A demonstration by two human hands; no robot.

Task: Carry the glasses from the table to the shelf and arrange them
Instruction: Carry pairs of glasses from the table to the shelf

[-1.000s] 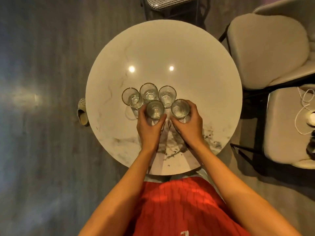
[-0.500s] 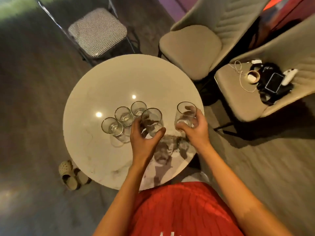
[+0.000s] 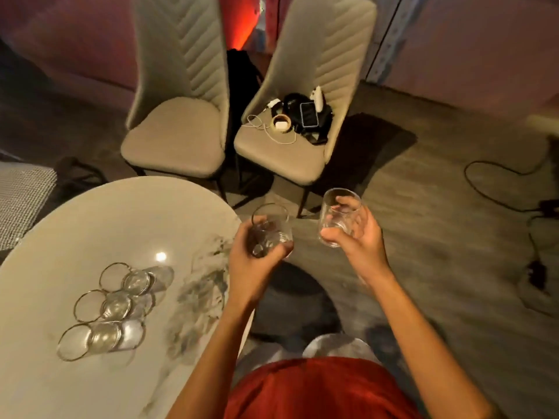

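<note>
Gripping one glass [image 3: 270, 229] in your left hand [image 3: 253, 261] and another glass [image 3: 340, 220] in your right hand [image 3: 361, 237], you're clear of the table [image 3: 54, 388]. Three glasses [image 3: 104, 309] wait left of your hands. No shelf visible. Risk: the cable [image 3: 496, 189] on the floor right of you could trip you; thin fingertip holds could slip.

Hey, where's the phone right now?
In the head view, the phone lies upper centre on the right-hand chair's seat, beside a tape roll and white cable.
</note>
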